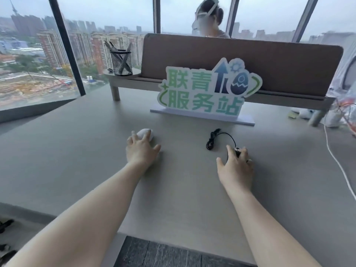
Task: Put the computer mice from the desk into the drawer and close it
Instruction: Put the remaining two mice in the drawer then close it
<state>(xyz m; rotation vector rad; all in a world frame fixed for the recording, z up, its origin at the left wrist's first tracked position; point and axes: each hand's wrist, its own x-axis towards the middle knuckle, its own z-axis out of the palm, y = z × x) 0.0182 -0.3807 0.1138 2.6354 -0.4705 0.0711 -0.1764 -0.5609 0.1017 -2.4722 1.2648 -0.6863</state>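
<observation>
Both hands reach forward over the grey desk (67, 151), one to each mouse. The left hand (139, 150) lies palm down with its fingers spread over the near end of the white mouse (143, 132); the fingertips touch the shell, but whether they have closed on it cannot be told. The right hand (236, 167) covers the black mouse (237, 151) almost wholly, fingers curled around its sides in what looks like a grasp, with only a dark strip and a shiny spot showing between them. A ring sits on one finger of that hand.

The black mouse's cable (212, 139) runs from under the right fingers in a thin arc to a bundled coil lying on the desk just left of the hand, between the two mice. Both mice rest on the desk surface, well apart from each other.

Behind them stands a white and green cut-out sign (204, 91) with Chinese characters on a flat base. Further back a raised shelf (134, 81) carries a brown divider panel (240, 60) and, at its left end, a black mesh pen holder (121, 62) with dark pens. A white cable (339, 166) trails along the desk's right side. Another person (210, 20) sits beyond the panel, before the windows. No drawer shows in view.
</observation>
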